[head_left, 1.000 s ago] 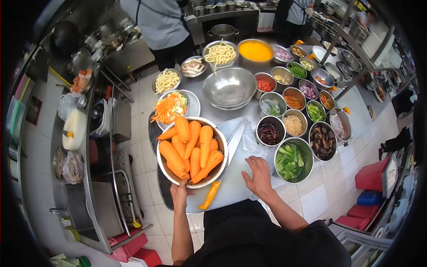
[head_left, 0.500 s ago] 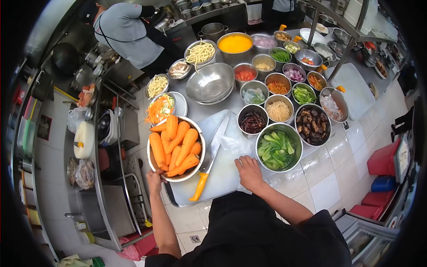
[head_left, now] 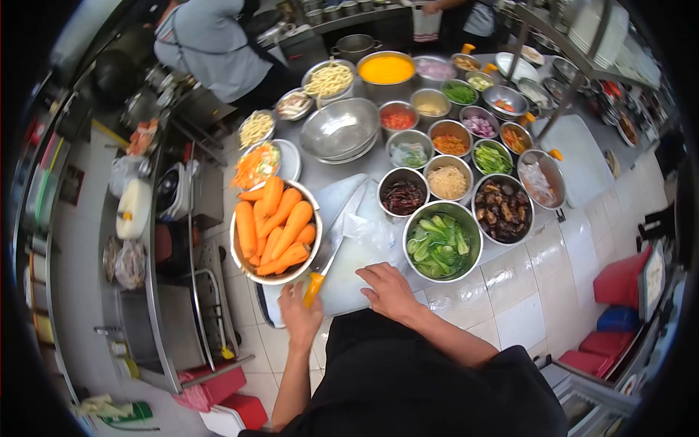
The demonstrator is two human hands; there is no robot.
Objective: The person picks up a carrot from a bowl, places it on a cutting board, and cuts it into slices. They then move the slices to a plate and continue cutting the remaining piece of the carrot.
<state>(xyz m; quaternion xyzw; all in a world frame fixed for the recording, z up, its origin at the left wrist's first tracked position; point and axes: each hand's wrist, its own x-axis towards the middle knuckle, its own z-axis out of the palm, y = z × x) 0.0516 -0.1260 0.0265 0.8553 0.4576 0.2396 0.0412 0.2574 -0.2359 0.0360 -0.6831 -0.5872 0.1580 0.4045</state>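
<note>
My left hand [head_left: 300, 312] is at the near end of the knife's yellow handle [head_left: 314, 288], fingers parted and partly covering the handle's end. Whether it touches the handle I cannot tell. The long blade [head_left: 331, 242] lies on a white cutting board [head_left: 348, 282]. Just beyond that hand, a metal bowl [head_left: 317, 251] full of peeled carrots [head_left: 273, 226] rests on the board's left side. Over the board's near right edge, my right hand [head_left: 387, 291] is open, palm down and holding nothing. A clear plastic bag [head_left: 369, 227] lies crumpled ahead of it.
A metal bowl of green vegetables [head_left: 443, 244] stands right of the board. Behind are several metal containers, including dark mushrooms [head_left: 502, 207], and a colander [head_left: 340, 127]. A co-worker in grey [head_left: 215, 51] stands far left. A steel rack [head_left: 164, 291] runs along the left.
My left hand has let go of the carrot bowl and moved right to the knife handle. My right hand has lifted slightly and shifted left. The view has shifted a little.
</note>
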